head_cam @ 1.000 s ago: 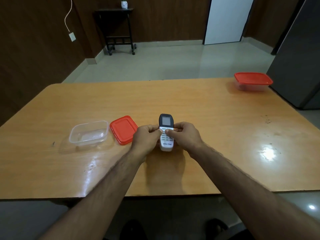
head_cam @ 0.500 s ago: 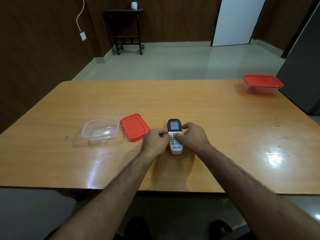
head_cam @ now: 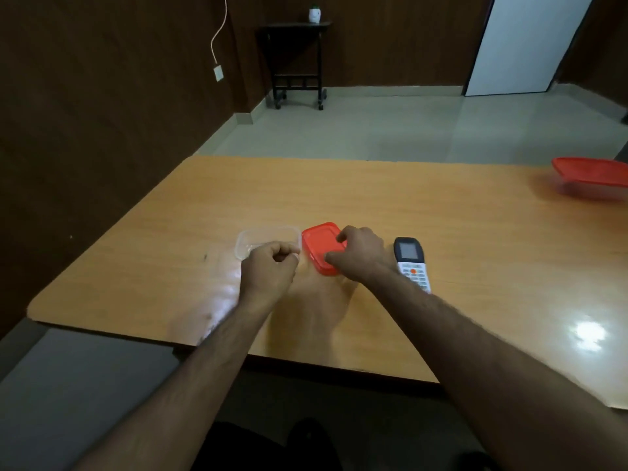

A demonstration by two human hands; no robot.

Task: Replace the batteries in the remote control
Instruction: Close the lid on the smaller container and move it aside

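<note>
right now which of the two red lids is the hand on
The loose red lid beside the clear container, under the right hand. The other lid still covers its container at the far right.

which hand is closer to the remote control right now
Right. The right hand grips the loose red lid, just left of the remote control lying face up on the table. The left hand is farther left, by the clear container.
</note>
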